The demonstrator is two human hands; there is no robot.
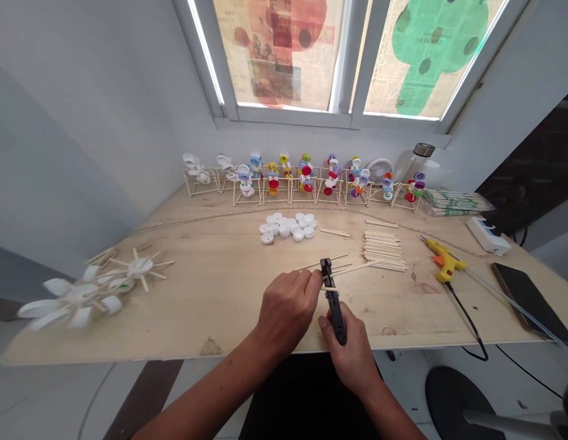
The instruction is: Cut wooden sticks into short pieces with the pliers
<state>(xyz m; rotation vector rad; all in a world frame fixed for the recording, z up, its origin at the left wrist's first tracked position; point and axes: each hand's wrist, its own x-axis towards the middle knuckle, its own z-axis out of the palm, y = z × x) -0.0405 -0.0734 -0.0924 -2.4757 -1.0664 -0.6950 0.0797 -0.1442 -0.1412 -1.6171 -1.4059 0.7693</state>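
My right hand [352,349] is wrapped round the handles of black pliers [332,299], whose jaws point away from me over the table. My left hand [288,308] is closed beside the jaws, pinching a thin wooden stick [330,288] that crosses the tool. Another long stick [357,267] reaches out to the right from the jaws; I cannot tell whether the jaws grip it. A few loose sticks [338,259] lie just behind the tool. The left fingertips are partly hidden from view.
White bottle caps [284,230] and a stack of sticks [383,249] lie beyond my hands. At right are a yellow glue gun [449,260], a phone [524,296] and a power strip [488,235]. Stick-and-cap wheels [140,267] lie left; coloured cap models [306,174] line the wall.
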